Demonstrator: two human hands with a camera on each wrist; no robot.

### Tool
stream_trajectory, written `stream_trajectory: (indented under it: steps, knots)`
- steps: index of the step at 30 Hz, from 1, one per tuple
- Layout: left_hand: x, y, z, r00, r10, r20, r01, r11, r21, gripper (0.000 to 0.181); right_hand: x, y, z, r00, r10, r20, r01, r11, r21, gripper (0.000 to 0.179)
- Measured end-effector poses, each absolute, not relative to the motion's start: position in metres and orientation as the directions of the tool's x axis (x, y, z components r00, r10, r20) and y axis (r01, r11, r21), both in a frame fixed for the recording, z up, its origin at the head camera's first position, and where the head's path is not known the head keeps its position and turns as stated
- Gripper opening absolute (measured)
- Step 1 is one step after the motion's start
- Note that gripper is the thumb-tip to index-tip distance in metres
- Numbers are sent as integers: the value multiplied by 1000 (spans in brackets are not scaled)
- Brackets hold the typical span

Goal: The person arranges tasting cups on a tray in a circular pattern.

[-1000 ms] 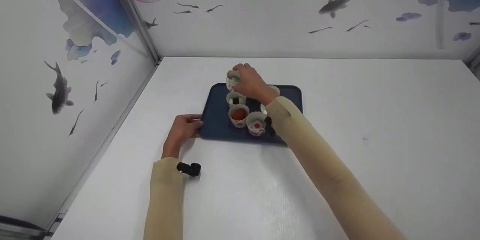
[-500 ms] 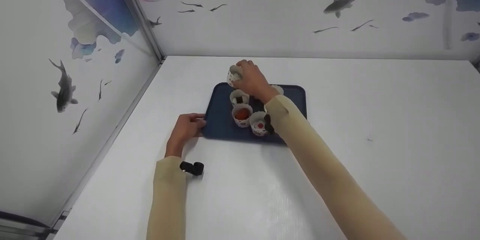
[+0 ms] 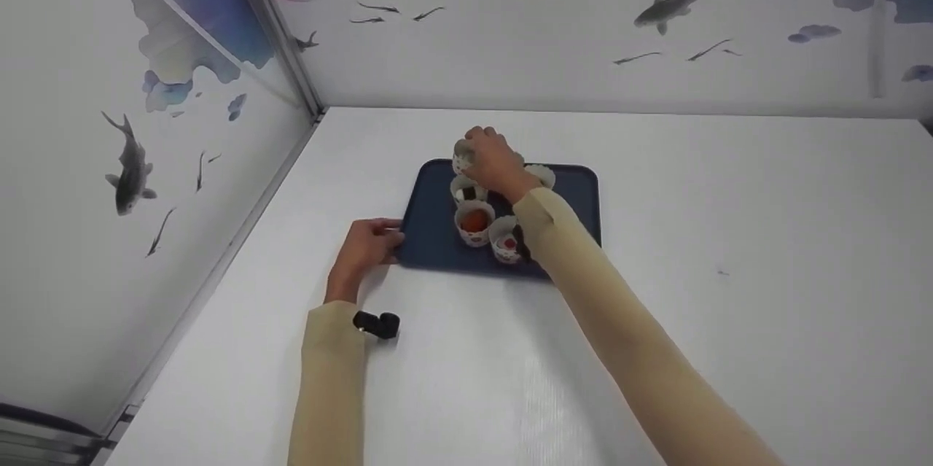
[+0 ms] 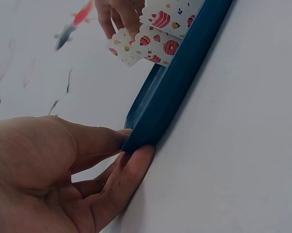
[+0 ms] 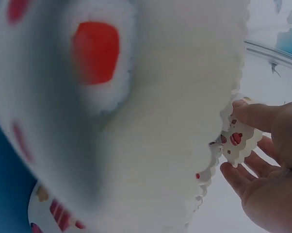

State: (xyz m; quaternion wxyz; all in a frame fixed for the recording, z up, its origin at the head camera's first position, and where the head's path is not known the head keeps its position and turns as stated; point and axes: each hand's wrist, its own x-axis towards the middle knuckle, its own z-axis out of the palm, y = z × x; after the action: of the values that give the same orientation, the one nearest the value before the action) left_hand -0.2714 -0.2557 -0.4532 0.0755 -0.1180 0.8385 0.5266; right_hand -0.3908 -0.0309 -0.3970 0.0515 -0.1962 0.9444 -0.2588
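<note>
At the back left of a blue tray [image 3: 430, 233], my right hand [image 3: 497, 163] holds a patterned paper baking cup [image 3: 463, 157] by its side. In the right wrist view the thumb is on one side of that cup and the fingers on the other. My left hand [image 4: 83, 165] pinches the tray's near left corner, thumb above and fingers below. Closer in stand a cup with white rice and a dark strip [image 3: 469, 192], one with orange filling [image 3: 475, 224] and one holding a red-centred sushi roll [image 5: 95, 52]. The right forearm hides part of the tray.
Another paper cup [image 3: 539, 176] stands behind the right wrist, partly covered. The tray lies on a white table [image 3: 656, 233], with painted white walls at the left and back. Black wrist cameras [image 3: 377, 324] sit on the sleeves.
My right hand rose slightly with the cup, then came down again at the tray's back left. The left hand keeps its hold on the tray. The head view has shifted a little.
</note>
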Motion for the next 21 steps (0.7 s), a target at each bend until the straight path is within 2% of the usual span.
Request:
stream_trajectory:
  steps: [13, 21]
  knots:
    - [-269, -258, -452, -963, -115, -244, -270, 421, 866, 37, -384, -38, -399, -911, -413, -21, -361, 820, -444, 56]
    - [-270, -257, -454, -969, -100, -226, -247, 414, 876, 37, -381, -36, -399, -921, -386, -41, -358, 885, -299, 53]
